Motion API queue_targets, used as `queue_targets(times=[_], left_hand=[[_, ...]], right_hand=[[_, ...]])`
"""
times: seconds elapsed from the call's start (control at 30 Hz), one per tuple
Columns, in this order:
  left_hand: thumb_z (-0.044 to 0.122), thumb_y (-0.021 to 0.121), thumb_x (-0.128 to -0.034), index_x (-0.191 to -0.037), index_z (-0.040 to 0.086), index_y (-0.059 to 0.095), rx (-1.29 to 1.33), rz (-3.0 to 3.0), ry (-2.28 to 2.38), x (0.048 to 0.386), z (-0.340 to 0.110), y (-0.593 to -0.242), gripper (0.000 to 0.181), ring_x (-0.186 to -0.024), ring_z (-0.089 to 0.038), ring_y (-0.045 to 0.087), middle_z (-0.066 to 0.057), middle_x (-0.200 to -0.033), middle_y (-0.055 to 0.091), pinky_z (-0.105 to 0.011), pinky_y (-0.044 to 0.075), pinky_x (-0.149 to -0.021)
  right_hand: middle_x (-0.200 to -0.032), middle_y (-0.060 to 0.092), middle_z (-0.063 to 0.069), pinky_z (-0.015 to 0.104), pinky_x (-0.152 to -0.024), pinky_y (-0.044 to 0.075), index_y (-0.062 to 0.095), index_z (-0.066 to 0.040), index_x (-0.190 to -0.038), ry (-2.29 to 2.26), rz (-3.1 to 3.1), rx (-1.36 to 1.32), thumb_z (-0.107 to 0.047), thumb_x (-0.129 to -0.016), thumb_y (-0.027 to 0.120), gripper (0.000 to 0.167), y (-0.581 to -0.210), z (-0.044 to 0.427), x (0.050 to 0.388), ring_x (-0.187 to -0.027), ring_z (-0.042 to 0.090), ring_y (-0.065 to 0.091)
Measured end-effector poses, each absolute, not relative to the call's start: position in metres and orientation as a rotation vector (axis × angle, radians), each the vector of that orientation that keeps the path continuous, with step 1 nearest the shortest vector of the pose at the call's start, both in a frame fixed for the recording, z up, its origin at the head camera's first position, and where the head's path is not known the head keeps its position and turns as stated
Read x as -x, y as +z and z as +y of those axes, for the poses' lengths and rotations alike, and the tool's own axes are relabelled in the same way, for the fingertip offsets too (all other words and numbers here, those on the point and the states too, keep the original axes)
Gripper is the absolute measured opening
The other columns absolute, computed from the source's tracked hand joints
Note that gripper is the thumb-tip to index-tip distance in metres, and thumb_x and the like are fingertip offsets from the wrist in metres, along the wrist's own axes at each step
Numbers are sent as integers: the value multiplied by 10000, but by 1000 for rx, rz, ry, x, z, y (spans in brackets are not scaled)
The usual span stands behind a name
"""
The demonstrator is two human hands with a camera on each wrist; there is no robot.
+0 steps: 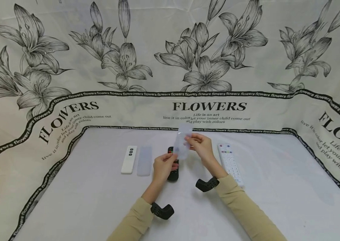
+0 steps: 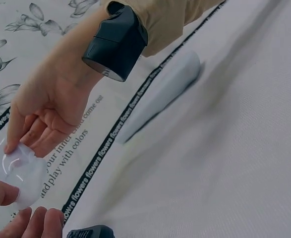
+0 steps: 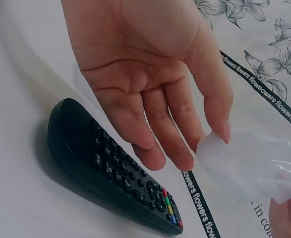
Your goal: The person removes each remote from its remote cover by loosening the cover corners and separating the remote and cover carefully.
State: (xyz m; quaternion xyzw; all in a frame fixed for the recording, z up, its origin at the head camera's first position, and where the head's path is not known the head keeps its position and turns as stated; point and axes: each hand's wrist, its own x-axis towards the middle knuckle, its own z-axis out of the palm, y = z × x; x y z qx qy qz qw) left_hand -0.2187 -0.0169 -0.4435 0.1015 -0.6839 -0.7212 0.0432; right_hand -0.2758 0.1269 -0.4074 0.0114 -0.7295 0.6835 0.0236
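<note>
A translucent, thin plastic remote cover is held up between both hands, over the table. My left hand pinches its lower end between thumb and fingers, while my right hand pinches it higher up on the right side. In the left wrist view the cover looks soft and wrinkled, with the right hand beyond it. Below the left hand lies a black remote, partly hidden by that hand. The right wrist view shows the black remote with coloured buttons, and the left hand above it.
On the left lie a small white remote and, beside it, another translucent cover. To the right, a long white remote is partly behind the right forearm. A flower-print cloth hangs behind the white table surface.
</note>
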Motion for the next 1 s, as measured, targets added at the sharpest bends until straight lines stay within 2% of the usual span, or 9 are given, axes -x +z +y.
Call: queue_targets(times=[0.23, 0.33, 0.47, 0.57, 0.8, 1.0], left_hand=[[101, 629, -894, -1082, -131, 650, -259, -2005, -2313, 220, -16, -444, 299, -685, -192, 707, -300, -933, 696, -337, 592, -693], [44, 592, -903, -1062, -158, 641, -240, -1978, -2335, 213, -16, -430, 261, -669, -157, 690, -315, -885, 692, -333, 591, -709], [37, 581, -912, -1071, -158, 635, -227, -1936, -2338, 214, -15, -430, 257, -650, -92, 656, -230, -805, 711, -277, 588, -674], [54, 589, -915, -1090, -141, 635, -217, -1892, -2364, 222, -15, -443, 267, -663, -81, 653, -151, -789, 717, -234, 578, -645], [43, 573, -913, -1126, -145, 617, -177, -1860, -2396, 220, -15, -441, 287, -700, -84, 654, -141, -856, 721, -192, 561, -622], [53, 598, -891, -1085, -147, 631, -171, -1856, -2412, 220, -15, -439, 280, -704, -80, 630, -53, -822, 702, -198, 557, -609]], right_hand=[[-787, 676, -130, 186, -669, 559, 605, 74, -1150, 2131, -2240, -16, -124, -903, 656, 320, -407, 126, 274, -710, -9, 647], [-757, 669, -151, 186, -664, 557, 607, 72, -1137, 2150, -2218, -10, -121, -906, 652, 304, -406, 125, 274, -706, -9, 652], [-733, 669, -158, 193, -657, 559, 605, 67, -1121, 2186, -2193, -3, -121, -906, 652, 289, -406, 126, 276, -696, -1, 660], [-733, 669, -158, 195, -656, 560, 600, 58, -1111, 2214, -2183, 7, -132, -907, 653, 283, -408, 127, 278, -694, 5, 662], [-742, 675, -157, 197, -656, 559, 602, 28, -1102, 2274, -2174, 33, -150, -912, 652, 266, -409, 130, 279, -693, 22, 664], [-765, 678, -147, 197, -674, 554, 615, 5, -1111, 2310, -2208, 53, -157, -914, 648, 257, -410, 130, 279, -723, 31, 657]])
